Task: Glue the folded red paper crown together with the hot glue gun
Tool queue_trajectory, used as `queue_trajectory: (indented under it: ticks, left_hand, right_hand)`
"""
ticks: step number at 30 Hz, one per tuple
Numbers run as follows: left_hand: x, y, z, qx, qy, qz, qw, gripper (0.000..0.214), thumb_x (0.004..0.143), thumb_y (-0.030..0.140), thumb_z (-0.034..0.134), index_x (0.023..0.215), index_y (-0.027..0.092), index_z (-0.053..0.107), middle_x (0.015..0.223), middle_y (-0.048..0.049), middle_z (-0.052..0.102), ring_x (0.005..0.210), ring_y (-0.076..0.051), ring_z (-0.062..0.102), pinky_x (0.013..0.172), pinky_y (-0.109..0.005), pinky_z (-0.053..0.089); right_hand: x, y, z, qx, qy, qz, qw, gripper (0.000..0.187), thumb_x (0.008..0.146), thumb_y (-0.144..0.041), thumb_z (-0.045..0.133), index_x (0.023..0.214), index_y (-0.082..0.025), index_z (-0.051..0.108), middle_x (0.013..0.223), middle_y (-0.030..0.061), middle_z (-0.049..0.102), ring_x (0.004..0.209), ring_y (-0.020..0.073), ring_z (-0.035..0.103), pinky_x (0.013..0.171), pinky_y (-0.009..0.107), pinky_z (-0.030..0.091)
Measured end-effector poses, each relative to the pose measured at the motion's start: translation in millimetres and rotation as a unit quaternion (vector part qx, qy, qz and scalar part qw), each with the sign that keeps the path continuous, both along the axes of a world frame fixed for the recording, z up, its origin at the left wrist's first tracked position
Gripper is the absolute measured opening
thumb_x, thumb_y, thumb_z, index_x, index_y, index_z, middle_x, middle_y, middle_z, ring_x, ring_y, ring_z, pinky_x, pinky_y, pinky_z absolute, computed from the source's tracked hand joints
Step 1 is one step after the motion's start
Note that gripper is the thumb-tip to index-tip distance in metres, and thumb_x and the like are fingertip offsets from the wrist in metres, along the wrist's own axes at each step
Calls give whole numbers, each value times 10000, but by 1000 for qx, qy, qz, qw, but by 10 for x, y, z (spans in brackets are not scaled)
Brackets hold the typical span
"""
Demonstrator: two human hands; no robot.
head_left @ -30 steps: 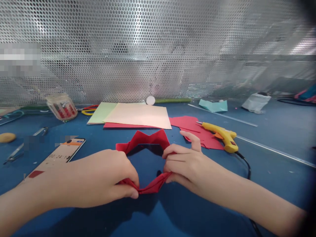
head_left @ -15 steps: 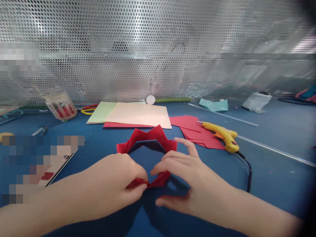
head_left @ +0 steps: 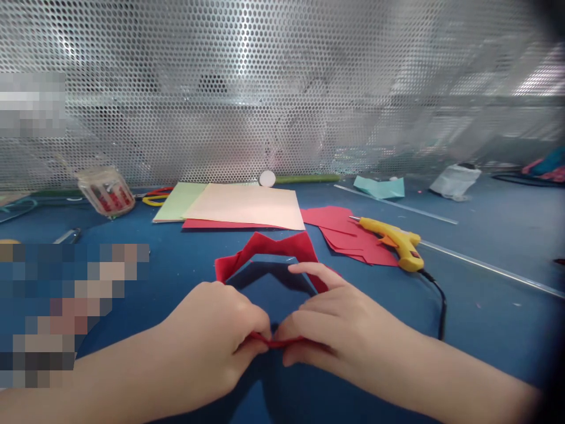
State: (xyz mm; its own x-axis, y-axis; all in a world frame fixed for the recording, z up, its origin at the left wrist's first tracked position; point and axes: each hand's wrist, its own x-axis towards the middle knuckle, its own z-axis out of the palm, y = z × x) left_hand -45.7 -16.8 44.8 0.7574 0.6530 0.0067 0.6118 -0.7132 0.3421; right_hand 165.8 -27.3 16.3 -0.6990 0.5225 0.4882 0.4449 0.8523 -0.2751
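Note:
A ring of folded red paper (head_left: pixel 269 250) with pointed tips lies on the blue table (head_left: pixel 485 294) in front of me. My left hand (head_left: pixel 216 335) pinches the ring's near edge from the left, fingers closed on the paper. Pinching the same near edge from the right is my right hand (head_left: pixel 331 324), thumb and fingers pressed together, with the index finger stretched over the ring's right side. The two hands almost touch at the near edge, which they mostly hide.
A yellow glue gun (head_left: pixel 392 241) with a black cord lies right of the ring on loose red paper pieces (head_left: pixel 348 232). Cream, green and red sheets (head_left: pixel 247 206) lie behind. A plastic jar (head_left: pixel 106 191) stands far left. A perforated metal wall (head_left: pixel 282 88) closes the back.
My two hands have come together on the ring's near edge. The right hand shifted left and closed onto the paper; the ring's near side is now flattened between the fingers.

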Motion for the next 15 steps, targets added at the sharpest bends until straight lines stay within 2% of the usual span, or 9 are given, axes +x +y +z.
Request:
queue_trajectory:
  ticks: [3, 5, 8, 10, 15]
  left_hand:
    - [-33, 32, 66, -29, 12, 1, 1000, 197, 766, 101, 600, 708, 253, 712, 625, 69, 705, 542, -109, 615, 513, -188, 384]
    - [-50, 61, 109, -51, 7, -2, 999, 209, 752, 72, 620, 723, 252, 722, 640, 80, 713, 550, -91, 619, 528, -172, 395]
    - [-54, 93, 133, -79, -15, -14, 997, 204, 746, 60, 640, 726, 243, 727, 658, 87, 721, 571, -72, 630, 547, -152, 402]
    - [-49, 103, 121, -89, -20, -20, 996, 201, 749, 61, 645, 736, 243, 729, 671, 86, 725, 591, -71, 641, 561, -149, 408]
    - [-32, 114, 77, -94, -16, -20, 995, 217, 748, 56, 652, 759, 256, 736, 696, 89, 736, 617, -80, 655, 577, -160, 419]
  right_hand:
    - [94, 60, 115, 15, -67, -28, 997, 322, 683, -391, 814, 917, -235, 657, 687, -82, 678, 621, 107, 626, 1103, 385, 230]
    - [170, 120, 169, -9, -120, -28, 992, 319, 621, -366, 855, 847, -247, 663, 709, -80, 681, 688, 126, 642, 1061, 393, 262]
    - [242, 186, 167, -12, -166, -9, 986, 144, 719, -192, 778, 695, -238, 644, 635, -98, 651, 680, 112, 622, 1047, 381, 248]
    - [253, 196, 126, 18, -177, -4, 984, 173, 753, -135, 715, 639, -233, 630, 575, -101, 620, 616, 102, 590, 1079, 380, 197]
    - [246, 153, 52, 90, -215, -17, 972, 230, 791, -136, 662, 592, -242, 619, 493, -111, 552, 493, 90, 495, 1146, 337, 53]
